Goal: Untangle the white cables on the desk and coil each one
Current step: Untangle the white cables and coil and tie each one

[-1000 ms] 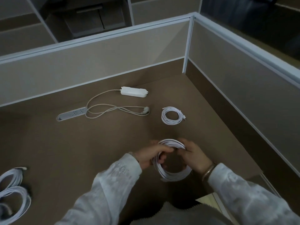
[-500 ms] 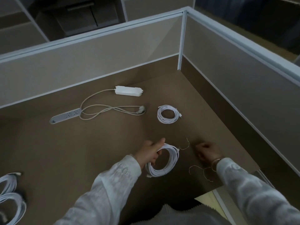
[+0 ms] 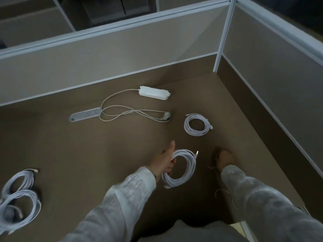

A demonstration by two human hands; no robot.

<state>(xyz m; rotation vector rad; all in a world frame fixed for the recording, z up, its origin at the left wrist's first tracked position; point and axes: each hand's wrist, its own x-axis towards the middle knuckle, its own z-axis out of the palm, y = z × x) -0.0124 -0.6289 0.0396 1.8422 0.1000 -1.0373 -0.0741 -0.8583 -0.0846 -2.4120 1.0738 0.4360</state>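
My left hand (image 3: 165,162) grips a coiled white cable (image 3: 186,169) by its left side, thumb sticking up; the coil hangs just above the brown desk (image 3: 87,154). To the right, my right hand (image 3: 224,158) is down on the desk with its fingers curled, pinching a thin wire tie (image 3: 211,166) that trails out to its left. A second coiled white cable (image 3: 197,124) lies further back. Several loosely looped white cables (image 3: 19,193) lie at the desk's left edge.
A white power strip (image 3: 154,93) and its looped cord (image 3: 132,114) lie at the back beside a built-in desk socket (image 3: 85,114). Another thin wire tie (image 3: 222,190) lies near my right sleeve. Partition walls (image 3: 271,70) close the back and right.
My right hand let go of the coil, moved right to the desk and took up a wire tie. My left hand alone now holds the coil.
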